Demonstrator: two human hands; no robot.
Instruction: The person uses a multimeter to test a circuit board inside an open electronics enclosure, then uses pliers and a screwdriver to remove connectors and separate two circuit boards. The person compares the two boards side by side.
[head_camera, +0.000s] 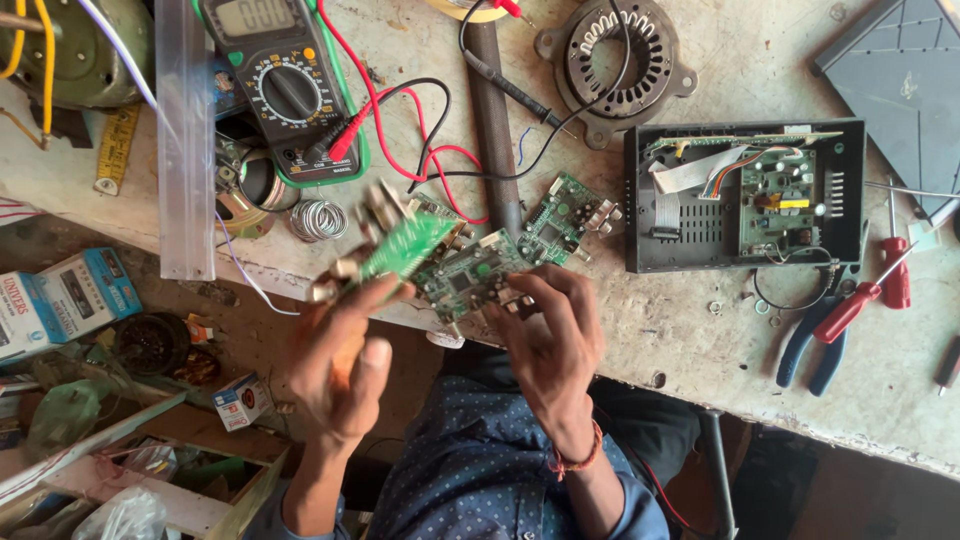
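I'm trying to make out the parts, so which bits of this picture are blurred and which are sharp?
Head view: the green circuit board in the left hand is smeared by motion blur; the board at the right hand is clearer. The multimeter and open black box look sharp under even daylight, without hard glare.

The circuit board (405, 245) pinched in the left hand (340, 365) looks glossy green, its metal plugs dull, while the one (465, 278) in the right hand (545, 335) is matt, studded with small parts. Beyond both grips the workbench (700, 330) is rough and stained, and beside it sits a matt black plastic case (745, 262).
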